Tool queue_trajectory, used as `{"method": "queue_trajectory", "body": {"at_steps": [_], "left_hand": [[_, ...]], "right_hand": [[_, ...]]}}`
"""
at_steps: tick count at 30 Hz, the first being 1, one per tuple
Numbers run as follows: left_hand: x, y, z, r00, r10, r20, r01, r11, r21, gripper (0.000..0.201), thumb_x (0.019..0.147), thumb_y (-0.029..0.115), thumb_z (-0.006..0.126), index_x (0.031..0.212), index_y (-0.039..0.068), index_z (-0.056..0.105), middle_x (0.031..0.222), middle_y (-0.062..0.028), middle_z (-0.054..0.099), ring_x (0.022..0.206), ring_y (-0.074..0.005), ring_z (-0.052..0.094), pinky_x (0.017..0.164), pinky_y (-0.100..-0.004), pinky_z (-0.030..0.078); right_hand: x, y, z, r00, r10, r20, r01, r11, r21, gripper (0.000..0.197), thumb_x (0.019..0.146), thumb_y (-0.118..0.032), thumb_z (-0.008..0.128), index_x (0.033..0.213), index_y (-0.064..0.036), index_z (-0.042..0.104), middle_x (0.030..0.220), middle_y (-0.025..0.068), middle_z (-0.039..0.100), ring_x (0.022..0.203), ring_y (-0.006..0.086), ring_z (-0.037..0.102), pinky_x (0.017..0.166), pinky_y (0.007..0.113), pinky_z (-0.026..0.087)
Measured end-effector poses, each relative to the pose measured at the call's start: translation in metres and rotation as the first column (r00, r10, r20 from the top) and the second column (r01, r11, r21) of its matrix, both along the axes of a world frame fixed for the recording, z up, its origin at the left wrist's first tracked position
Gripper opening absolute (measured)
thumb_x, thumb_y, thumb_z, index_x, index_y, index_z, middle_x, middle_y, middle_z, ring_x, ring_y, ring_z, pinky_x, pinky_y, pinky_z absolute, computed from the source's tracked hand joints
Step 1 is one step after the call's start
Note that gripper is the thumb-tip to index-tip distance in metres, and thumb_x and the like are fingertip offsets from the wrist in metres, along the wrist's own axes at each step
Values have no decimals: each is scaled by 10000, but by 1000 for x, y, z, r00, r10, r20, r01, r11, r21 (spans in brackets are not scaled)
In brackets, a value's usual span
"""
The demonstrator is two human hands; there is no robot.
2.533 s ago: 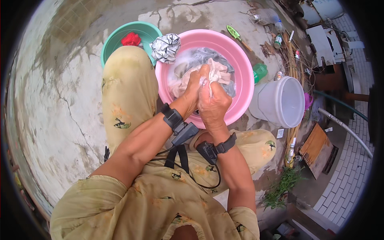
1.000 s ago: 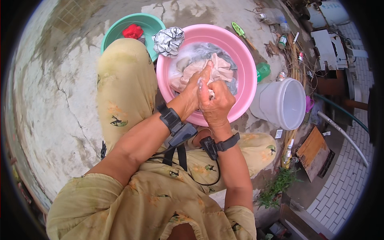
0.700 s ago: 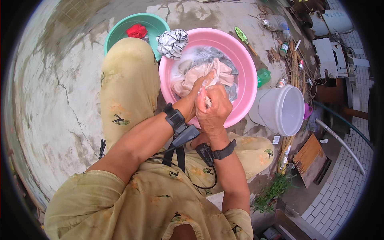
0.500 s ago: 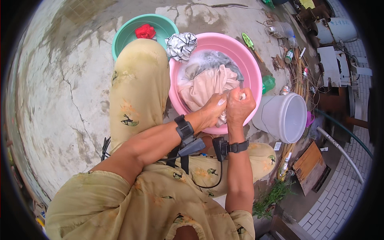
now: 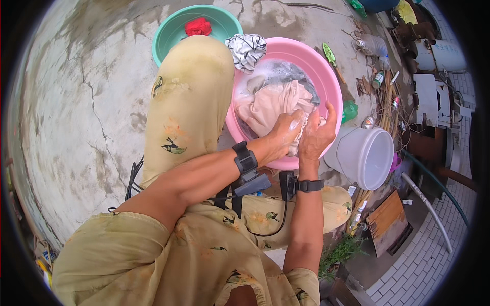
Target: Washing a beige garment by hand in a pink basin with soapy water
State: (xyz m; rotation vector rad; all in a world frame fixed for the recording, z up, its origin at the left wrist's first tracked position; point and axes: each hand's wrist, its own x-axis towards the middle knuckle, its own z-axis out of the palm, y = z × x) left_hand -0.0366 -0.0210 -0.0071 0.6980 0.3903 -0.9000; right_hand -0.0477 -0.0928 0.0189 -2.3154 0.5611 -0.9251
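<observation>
A pink basin (image 5: 334,86) of sudsy water stands between my knees. In it a wet pale pink cloth (image 5: 270,106) is bunched on top of a grey cloth (image 5: 286,71). My left hand (image 5: 286,133) is closed round the near part of the pink cloth, foam on its knuckles. Close beside it, my right hand (image 5: 315,136) has the cloth's gathered edge against its palm and thumb. Its fingers are partly straightened, and a pale bit shows between them. Both hands are over the basin's near right side. The lower folds are hidden behind them.
A green basin (image 5: 162,38) with a red cloth (image 5: 198,26) stands beyond my left knee. A black-and-white patterned cloth (image 5: 246,51) hangs at the pink basin's rim. To the right are a translucent bucket (image 5: 352,150), a green-bladed trowel (image 5: 329,54), bottles and sticks.
My right hand's fingers have loosened from a tight fist and partly straightened. My left hand stays closed on the pink cloth. The whole view has shifted slightly.
</observation>
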Motion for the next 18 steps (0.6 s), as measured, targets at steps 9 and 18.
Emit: {"method": "queue_trajectory", "body": {"at_steps": [9,18], "left_hand": [[4,-7,-11,992,-10,122,-13,982,191,248,897,291,487,839,69,582,734,-1,515,633,-116,464,569,-269,387],[4,-1,1,994,-88,71,66,961,267,224,907,283,490,873,80,578,752,-28,541,660,-124,520,567,-278,431]], "right_hand": [[-15,14,-7,986,160,-49,-164,983,-79,153,895,-130,543,819,-16,611,672,135,611,571,263,594,532,338,456],[-11,2,-14,982,154,-112,-172,970,-172,262,869,-136,563,638,-24,511,546,141,497,454,308,485,446,367,389]]}}
